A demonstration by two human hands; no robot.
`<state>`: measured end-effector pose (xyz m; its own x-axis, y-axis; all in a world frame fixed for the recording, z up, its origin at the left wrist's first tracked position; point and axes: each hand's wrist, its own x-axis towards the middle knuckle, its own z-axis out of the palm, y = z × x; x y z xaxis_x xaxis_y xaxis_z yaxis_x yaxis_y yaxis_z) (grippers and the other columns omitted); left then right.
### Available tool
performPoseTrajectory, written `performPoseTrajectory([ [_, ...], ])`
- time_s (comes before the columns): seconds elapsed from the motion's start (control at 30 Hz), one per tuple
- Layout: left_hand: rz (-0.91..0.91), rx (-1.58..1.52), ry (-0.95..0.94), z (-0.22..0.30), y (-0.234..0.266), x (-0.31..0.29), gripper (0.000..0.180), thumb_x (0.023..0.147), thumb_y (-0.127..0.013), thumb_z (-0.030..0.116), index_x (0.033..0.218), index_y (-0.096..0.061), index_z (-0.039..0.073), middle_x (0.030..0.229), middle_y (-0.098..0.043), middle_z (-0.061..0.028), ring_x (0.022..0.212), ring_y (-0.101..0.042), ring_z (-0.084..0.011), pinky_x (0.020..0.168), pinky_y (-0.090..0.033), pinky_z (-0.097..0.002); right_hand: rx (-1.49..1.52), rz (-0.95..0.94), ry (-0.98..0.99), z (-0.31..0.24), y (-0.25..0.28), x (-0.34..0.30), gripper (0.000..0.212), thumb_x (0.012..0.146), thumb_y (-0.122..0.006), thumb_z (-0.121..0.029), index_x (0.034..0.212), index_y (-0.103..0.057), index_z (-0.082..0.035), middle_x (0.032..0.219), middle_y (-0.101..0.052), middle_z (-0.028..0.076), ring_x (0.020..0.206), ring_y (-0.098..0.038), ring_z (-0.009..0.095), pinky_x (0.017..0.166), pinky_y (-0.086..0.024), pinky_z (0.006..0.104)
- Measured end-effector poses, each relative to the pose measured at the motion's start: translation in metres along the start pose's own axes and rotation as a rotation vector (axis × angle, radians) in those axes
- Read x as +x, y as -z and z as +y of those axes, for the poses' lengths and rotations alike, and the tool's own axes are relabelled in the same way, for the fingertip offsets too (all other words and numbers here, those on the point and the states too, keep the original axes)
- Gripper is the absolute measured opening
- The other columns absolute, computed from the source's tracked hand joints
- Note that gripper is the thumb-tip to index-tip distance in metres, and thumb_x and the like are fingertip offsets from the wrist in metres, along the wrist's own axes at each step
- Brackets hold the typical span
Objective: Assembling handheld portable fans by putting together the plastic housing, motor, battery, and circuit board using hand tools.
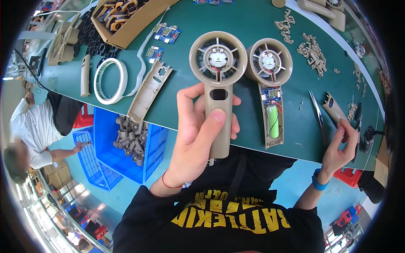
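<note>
A worker's left hand (192, 130) grips a beige handheld fan (218, 101) over a green table (179, 69), thumb pressed to its handle. Just beside it, an opened fan (270, 82) shows its green battery (273, 121). The right hand (338, 149) appears to pinch the end of a beige handle cover (336, 110) near tweezers (317, 110), though the fingertips are small in view.

SURROUNDINGS OF THE WORKSTATION

Was furnished with a broad green worktable (236, 19), bent into an arc by the lens. Was finished underfoot with a smooth light-blue floor (122, 196), visible beyond the near edge. Held apparent red plastic stools (84, 119) beside that edge, at left and right. Was bounded at lower left by bright framed panes (40, 211), too distorted to identify. Was lit brightly overall.
</note>
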<state>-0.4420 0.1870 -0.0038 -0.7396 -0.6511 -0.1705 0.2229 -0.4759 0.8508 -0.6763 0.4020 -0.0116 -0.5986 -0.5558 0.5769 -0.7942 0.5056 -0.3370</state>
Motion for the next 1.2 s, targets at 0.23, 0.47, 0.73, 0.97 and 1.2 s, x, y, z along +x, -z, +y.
performPoseTrajectory([
  [0.23, -0.038, -0.030, -0.037, -0.0022, 0.0055, -0.0012, 0.041, 0.098, -0.042, 0.006, 0.133, -0.022, 0.005, 0.124, -0.049, -0.0197, 0.086, -0.056, -0.0167, 0.076, -0.049, -0.0312, 0.012, -0.016, -0.026, 0.0025, -0.0009, -0.0009, 0.014, 0.092, -0.058, -0.002, 0.103, -0.067, 0.000, 0.091, -0.066, 0.004, 0.078, -0.054, 0.010, 0.064, -0.038, 0.0227],
  [0.47, -0.080, -0.059, -0.032, -0.0032, 0.0095, -0.0012, 0.042, 0.097, -0.043, 0.004, 0.134, -0.022, 0.005, 0.125, -0.050, -0.0199, 0.087, -0.057, -0.0164, 0.077, -0.048, -0.0307, 0.003, 0.009, -0.021, 0.0025, -0.0029, -0.0005, 0.013, 0.090, -0.059, 0.001, 0.100, -0.067, -0.001, 0.091, -0.067, 0.007, 0.076, -0.057, 0.012, 0.059, -0.038, 0.0236],
  [0.73, 0.002, 0.060, -0.088, -0.0034, 0.0001, -0.0007, 0.049, 0.094, -0.057, 0.016, 0.129, -0.025, 0.007, 0.123, -0.053, -0.0294, 0.080, -0.061, -0.0222, 0.071, -0.050, -0.0337, -0.015, -0.030, -0.048, 0.0061, -0.0019, -0.0015, 0.015, 0.093, -0.058, -0.003, 0.105, -0.068, -0.001, 0.096, -0.068, 0.006, 0.081, -0.059, 0.010, 0.066, -0.042, 0.0215],
  [0.97, 0.015, 0.099, -0.140, -0.0059, 0.0010, -0.0032, 0.050, 0.094, -0.057, 0.016, 0.130, -0.023, 0.008, 0.123, -0.053, -0.0308, 0.081, -0.061, -0.0218, 0.072, -0.050, -0.0339, -0.022, -0.044, -0.054, 0.0067, -0.0030, -0.0021, 0.016, 0.094, -0.058, -0.003, 0.106, -0.068, -0.001, 0.097, -0.069, 0.006, 0.081, -0.060, 0.010, 0.067, -0.042, 0.0215],
  [1.2, -0.052, 0.009, -0.175, -0.0077, 0.0032, -0.0044, 0.050, 0.093, -0.052, -0.002, 0.135, -0.024, 0.000, 0.128, -0.052, -0.0230, 0.099, -0.057, -0.0163, 0.082, -0.049, -0.0297, -0.009, -0.028, -0.060, 0.0055, -0.0053, -0.0006, 0.015, 0.093, -0.058, -0.002, 0.104, -0.068, -0.001, 0.095, -0.069, 0.006, 0.080, -0.060, 0.010, 0.064, -0.041, 0.0218],
])
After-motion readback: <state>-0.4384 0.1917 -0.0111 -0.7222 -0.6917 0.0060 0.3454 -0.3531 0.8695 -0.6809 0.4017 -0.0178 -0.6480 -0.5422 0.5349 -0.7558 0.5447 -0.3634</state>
